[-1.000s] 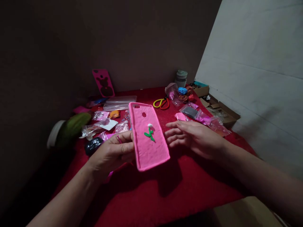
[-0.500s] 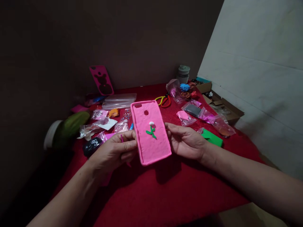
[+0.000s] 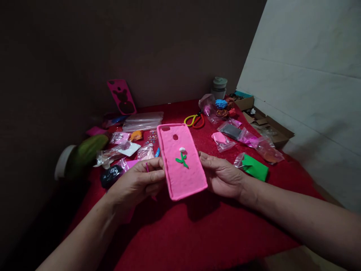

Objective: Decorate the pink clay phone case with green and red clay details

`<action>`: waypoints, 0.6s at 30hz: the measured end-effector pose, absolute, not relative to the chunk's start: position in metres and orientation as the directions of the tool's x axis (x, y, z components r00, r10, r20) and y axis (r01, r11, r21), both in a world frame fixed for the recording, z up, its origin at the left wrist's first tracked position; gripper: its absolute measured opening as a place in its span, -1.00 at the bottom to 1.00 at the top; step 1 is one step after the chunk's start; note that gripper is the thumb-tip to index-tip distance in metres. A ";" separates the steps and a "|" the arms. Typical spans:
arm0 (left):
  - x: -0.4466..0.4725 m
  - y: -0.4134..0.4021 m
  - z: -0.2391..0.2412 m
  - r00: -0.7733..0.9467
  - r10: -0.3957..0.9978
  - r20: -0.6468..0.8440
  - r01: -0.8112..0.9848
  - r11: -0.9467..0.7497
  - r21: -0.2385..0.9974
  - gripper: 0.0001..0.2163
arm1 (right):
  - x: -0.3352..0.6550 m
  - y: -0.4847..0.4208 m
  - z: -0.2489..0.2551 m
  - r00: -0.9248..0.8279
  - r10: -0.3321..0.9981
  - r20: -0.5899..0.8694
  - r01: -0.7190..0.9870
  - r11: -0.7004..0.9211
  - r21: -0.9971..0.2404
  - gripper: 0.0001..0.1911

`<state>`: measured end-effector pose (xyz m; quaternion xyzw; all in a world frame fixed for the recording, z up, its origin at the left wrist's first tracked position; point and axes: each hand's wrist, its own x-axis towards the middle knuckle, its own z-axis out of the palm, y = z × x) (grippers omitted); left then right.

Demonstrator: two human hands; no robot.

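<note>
A pink phone case (image 3: pixel 187 182) is held up over the red cloth, slightly tilted, its flat side facing me. On it sits a small flower with a white head (image 3: pixel 182 149) and a green stem with leaves (image 3: pixel 182 160). My left hand (image 3: pixel 142 178) pinches the case's left edge between thumb and fingers; a thin pink strip shows among those fingers. My right hand (image 3: pixel 222 173) grips the right edge, thumb on top and the other fingers partly hidden behind the case.
Red cloth (image 3: pixel 225 233) covers the table. Scissors (image 3: pixel 194 120) with yellow and red handles lie behind the case. A green clay pack (image 3: pixel 255 167) and other bags are at right; a black clay lump (image 3: pixel 111 175) is at left. Another pink case (image 3: pixel 122 97) leans at the back.
The phone case and both hands appear slightly lower and further right in the view. Both hands keep their hold, and the background has shifted slightly too.
</note>
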<state>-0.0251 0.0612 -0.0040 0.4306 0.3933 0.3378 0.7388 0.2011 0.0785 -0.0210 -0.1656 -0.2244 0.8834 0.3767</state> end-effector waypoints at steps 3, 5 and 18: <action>-0.025 0.062 -0.003 0.473 0.832 -0.288 -0.144 0.395 0.907 -0.82 | 0.200 0.079 -0.022 -0.643 0.755 -0.129 -0.601 -0.602 -0.526 -0.71; -0.024 0.061 -0.003 0.466 0.836 -0.292 -0.134 0.393 0.910 -0.82 | 0.200 0.079 -0.023 -0.632 0.763 -0.135 -0.605 -0.595 -0.529 -0.70; -0.030 0.067 -0.003 0.395 0.874 -0.282 -0.179 0.375 0.910 -0.77 | 0.203 0.084 -0.024 -0.593 0.799 -0.098 -0.642 -0.543 -0.541 -0.72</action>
